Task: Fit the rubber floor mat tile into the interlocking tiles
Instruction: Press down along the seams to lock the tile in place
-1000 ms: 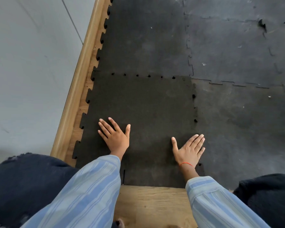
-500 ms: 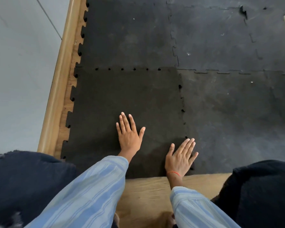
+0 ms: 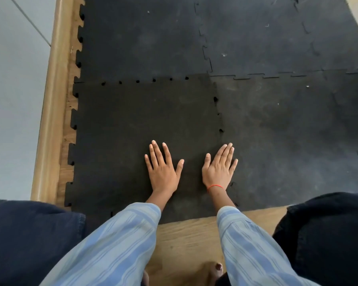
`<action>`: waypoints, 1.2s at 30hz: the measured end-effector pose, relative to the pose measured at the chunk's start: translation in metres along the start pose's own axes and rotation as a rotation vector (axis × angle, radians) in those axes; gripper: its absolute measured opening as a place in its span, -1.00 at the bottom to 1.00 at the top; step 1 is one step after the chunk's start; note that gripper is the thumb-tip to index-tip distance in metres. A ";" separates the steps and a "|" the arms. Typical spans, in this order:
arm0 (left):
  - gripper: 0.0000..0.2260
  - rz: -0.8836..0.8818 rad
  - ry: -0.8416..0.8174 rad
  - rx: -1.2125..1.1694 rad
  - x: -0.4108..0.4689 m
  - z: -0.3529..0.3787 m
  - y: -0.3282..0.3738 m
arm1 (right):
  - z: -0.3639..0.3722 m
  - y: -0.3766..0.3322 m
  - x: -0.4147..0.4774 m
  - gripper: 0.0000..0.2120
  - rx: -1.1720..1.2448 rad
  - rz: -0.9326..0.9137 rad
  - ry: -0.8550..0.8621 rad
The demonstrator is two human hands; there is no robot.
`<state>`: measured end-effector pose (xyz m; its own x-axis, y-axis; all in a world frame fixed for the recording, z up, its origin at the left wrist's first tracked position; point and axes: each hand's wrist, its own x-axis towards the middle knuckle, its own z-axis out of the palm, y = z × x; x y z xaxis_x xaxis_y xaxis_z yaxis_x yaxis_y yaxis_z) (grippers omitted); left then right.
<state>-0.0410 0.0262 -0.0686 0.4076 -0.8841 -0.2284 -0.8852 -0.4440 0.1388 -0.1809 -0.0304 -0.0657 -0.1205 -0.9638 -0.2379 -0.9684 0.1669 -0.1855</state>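
Note:
A darker black rubber tile (image 3: 136, 124) lies flat in the near-left corner of the mat floor. Its far edge meets the tile behind (image 3: 145, 38), with several small dark gaps showing along that seam. Its right edge meets a greyer tile (image 3: 287, 131), also with a few small gaps. My left hand (image 3: 162, 170) lies palm down, fingers spread, on the dark tile's near right part. My right hand (image 3: 219, 168), with a red thread at the wrist, lies palm down across the right seam, fingertips on the grey tile. Neither hand holds anything.
A wooden skirting strip (image 3: 52, 100) and grey wall (image 3: 12, 89) run along the left, with bare wood floor showing behind the tile's left teeth. Wood floor (image 3: 186, 240) shows at the near edge between my knees (image 3: 29, 240). More joined tiles (image 3: 267, 38) fill the far right.
My left hand has slid right across the dark tile. My right hand has moved forward onto the right seam. Fewer gaps show along that seam than a second ago.

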 end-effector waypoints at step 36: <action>-0.07 0.155 -0.182 0.046 0.190 -0.059 -0.045 | -0.023 -0.082 0.177 -0.35 -0.127 -0.415 -0.011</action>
<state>0.0890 -0.1303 -0.0611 0.2222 -0.8985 -0.3785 -0.9451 -0.2939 0.1429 -0.1278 -0.2192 -0.0704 0.2866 -0.9414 -0.1780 -0.9535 -0.2622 -0.1487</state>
